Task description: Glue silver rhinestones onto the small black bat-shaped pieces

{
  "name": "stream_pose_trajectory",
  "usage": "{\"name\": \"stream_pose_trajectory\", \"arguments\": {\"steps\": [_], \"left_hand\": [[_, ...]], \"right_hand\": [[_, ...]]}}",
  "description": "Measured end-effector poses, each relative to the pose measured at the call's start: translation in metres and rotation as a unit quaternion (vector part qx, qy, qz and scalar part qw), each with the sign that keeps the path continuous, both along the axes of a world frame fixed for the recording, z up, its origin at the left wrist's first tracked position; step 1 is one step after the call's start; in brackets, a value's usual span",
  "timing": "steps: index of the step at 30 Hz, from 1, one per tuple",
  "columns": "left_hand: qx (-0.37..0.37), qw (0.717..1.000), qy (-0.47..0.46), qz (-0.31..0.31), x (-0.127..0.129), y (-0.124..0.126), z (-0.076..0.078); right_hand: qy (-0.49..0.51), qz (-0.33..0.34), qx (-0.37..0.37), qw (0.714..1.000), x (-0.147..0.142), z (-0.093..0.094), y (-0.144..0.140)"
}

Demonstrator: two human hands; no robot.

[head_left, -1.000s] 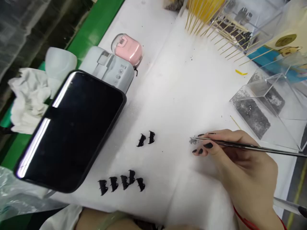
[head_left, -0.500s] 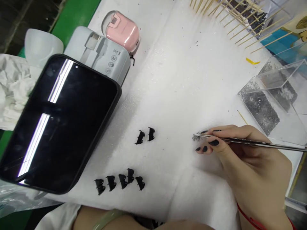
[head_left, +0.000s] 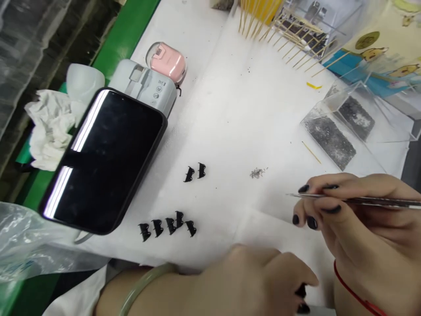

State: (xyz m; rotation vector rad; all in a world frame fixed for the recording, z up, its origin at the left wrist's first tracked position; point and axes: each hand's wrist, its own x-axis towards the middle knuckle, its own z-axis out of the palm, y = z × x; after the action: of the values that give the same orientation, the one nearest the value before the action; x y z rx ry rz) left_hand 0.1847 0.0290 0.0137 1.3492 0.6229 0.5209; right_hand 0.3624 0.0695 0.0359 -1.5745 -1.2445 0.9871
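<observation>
My right hand [head_left: 355, 219] grips thin metal tweezers [head_left: 362, 201], tips pointing left just above the white cloth [head_left: 237, 114]. A small heap of silver beads [head_left: 257, 173] lies on the cloth, left of the tweezer tips and apart from them. My left hand [head_left: 256, 281], with a pale green bangle on the wrist, is curled at the bottom edge; whether it holds something is hidden. Two black bat-shaped pieces [head_left: 194, 172] lie mid-cloth, and a row of several more bat-shaped pieces [head_left: 167, 227] lies nearer me.
A black phone [head_left: 105, 158] leans on a grey power bank [head_left: 144, 87], next to a pink earbud case [head_left: 166, 62] and crumpled tissue [head_left: 49, 127]. Clear boxes of dark beads [head_left: 332, 136] and a fan of wooden sticks [head_left: 283, 30] stand at the right and back.
My right hand drew the tweezers back to the right, leaving the bead heap on the cloth. My left hand rose into view at the bottom.
</observation>
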Motion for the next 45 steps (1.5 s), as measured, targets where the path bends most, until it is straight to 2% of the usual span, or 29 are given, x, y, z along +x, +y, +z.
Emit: {"name": "stream_pose_trajectory", "arguments": {"steps": [4, 8, 12, 15, 18, 25, 45], "left_hand": [[-0.107, 0.984, 0.027, 0.142, -0.004, -0.008, 0.005], [-0.214, 0.951, 0.063, 0.212, -0.003, -0.019, 0.003], [-0.227, 0.936, 0.067, 0.259, -0.001, -0.022, 0.004], [-0.221, 0.931, 0.051, 0.287, 0.000, -0.022, 0.006], [-0.214, 0.926, 0.054, 0.306, 0.002, -0.023, 0.007], [-0.175, 0.925, 0.071, 0.329, 0.003, -0.029, 0.006], [-0.161, 0.925, 0.088, 0.333, 0.004, -0.030, 0.005]], "right_hand": [[0.089, 0.066, -0.053, 0.992, 0.024, -0.002, -0.024], [0.228, 0.110, -0.097, 0.963, 0.030, -0.012, -0.041], [0.272, 0.150, -0.113, 0.944, 0.023, -0.015, -0.044], [0.218, 0.177, -0.085, 0.956, 0.020, -0.016, -0.044], [0.158, 0.200, -0.049, 0.966, 0.019, -0.020, -0.046], [0.141, 0.233, -0.004, 0.962, 0.017, -0.025, -0.050], [0.092, 0.248, 0.031, 0.964, 0.019, -0.023, -0.050]]}}
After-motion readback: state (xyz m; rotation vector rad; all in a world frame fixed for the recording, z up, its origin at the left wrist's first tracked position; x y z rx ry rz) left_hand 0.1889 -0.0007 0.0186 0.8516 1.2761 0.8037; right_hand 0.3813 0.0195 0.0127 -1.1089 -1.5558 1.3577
